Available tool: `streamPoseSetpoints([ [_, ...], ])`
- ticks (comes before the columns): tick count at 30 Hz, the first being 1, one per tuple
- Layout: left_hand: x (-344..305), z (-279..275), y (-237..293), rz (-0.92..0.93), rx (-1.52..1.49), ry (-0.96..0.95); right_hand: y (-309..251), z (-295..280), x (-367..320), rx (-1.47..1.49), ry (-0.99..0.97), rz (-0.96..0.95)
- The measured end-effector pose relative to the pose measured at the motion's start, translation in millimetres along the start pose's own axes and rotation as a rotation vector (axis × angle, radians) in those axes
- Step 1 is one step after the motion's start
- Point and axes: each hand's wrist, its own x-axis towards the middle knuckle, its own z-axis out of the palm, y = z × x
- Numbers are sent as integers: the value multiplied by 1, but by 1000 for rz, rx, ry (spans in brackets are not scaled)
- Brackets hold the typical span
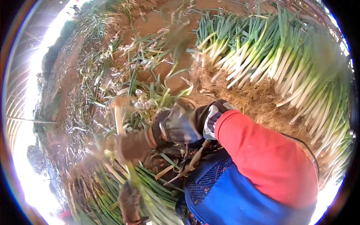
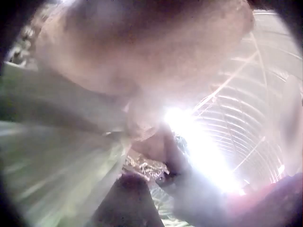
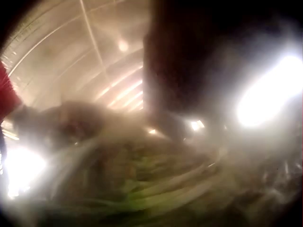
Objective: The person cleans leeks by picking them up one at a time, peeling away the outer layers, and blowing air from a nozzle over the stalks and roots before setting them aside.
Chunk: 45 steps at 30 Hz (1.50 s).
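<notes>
My right hand (image 1: 135,145), in a brown work glove, grips a long green onion (image 1: 119,119) around its stem. The fuzzy root end sticks out above the fist and the green leaves (image 1: 137,180) trail below it. My left hand (image 1: 129,204), also gloved, is beside those leaves at the bottom of the head view; its fingers are partly hidden, and I cannot tell if they hold the leaves. In the left wrist view, broad leaves (image 2: 61,165) spread close beside the large glove (image 2: 142,56). The right wrist view is blurred, with greenish leaves (image 3: 165,194) low in it.
Green onions (image 1: 258,56) lie in a long row on the soil, roots inward, at upper right. Another heap (image 1: 93,191), with roots and dry skins, lies at lower left. Stripped leaves (image 1: 108,78) litter the ground. A blue apron (image 1: 240,195) covers the lap. Greenhouse hoops (image 2: 241,118) arch overhead.
</notes>
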Motion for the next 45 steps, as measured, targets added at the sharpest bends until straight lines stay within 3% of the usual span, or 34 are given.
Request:
streamPoseSetpoints([
  [1,1,-1,-1,12,9,40,24,10,-9,114,272,60],
  [3,2,-5,-4,27,21,100,75,3,-35,76,414,243],
  [5,4,-9,-7,30,45,145,106,-45,-77,109,314,456],
  [7,7,-10,-10,28,78,185,138,-36,-123,19,471,619],
  [13,9,-37,-32,24,171,299,133,-83,-257,437,457,1451],
  [18,-27,-68,-80,-60,224,419,129,-80,-444,685,479,1693],
  [20,-23,-69,-101,-67,260,388,147,-76,-485,783,490,1756],
  [24,-7,-34,-49,-373,583,240,178,-48,-470,998,449,1688],
  [27,12,-36,-85,-67,857,369,176,-13,-404,1192,365,1486],
  [28,18,-34,-58,-198,871,251,168,-3,-379,1212,315,1417],
  [32,47,-20,-74,-151,869,369,92,6,-215,1138,112,1196],
  [34,59,-2,-79,-293,1091,354,64,5,-158,765,-20,874],
  [36,69,9,-78,-388,1197,334,41,3,-122,444,-203,705],
  [38,82,10,-73,-434,1180,312,25,24,-105,578,105,415],
  [39,88,7,-73,-428,1144,292,13,41,-102,653,179,405],
  [40,93,3,-73,-425,1108,271,2,41,-99,656,3,454],
  [42,99,-11,-72,-380,987,199,-20,47,-99,458,-137,372],
  [45,104,-14,-61,-408,961,147,-43,56,-104,623,-402,373],
])
